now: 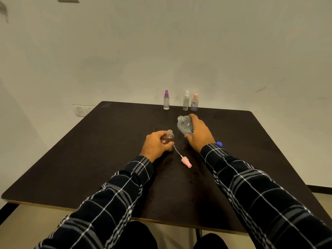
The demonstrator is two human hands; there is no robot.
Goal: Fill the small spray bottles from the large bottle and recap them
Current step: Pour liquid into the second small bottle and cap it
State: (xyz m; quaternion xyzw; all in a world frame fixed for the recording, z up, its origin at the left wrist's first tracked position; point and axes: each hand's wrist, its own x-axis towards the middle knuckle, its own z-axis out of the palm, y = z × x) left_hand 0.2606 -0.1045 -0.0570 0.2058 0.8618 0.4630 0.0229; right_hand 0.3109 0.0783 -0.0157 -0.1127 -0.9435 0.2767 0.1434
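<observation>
Small open bottle (170, 137): stood upright near the middle of the table (86, 159); clear, neck uncapped; fill level too faint to judge.
Left hand (156, 145): curled round the small open bottle's lower body, clamped on it with thumb and fingers; hid most of the lower half.
Large bottle (184, 125): sat just right of and beyond the small one, tilted, open mouth leaning left; held clear liquid; kept apart from the small neck.
Right hand (199, 134): wrapped over the large bottle's right side and gripped it; covered most of the label, leaving it unreadable.
Pink spray cap (186, 163): lay on its side on the table between the two wrists, thin white tube aimed toward the small open bottle and ending close to the left thumb.
Blue cap (219, 144): peeked out behind the right cuff, mostly hidden by the sleeve.
Purple-capped bottle (166, 100): stood upright at the table's far edge, apart from the other two.
White-capped bottle (186, 101): stood upright further right, beyond the large bottle.
Pink-capped bottle (194, 103): stood just beside the white-capped one, on its right.
Wall socket (80, 111): pale, left of the far corner, partly cut off by the table edge.
Hard to make out: whether the large bottle's base touched the table.
</observation>
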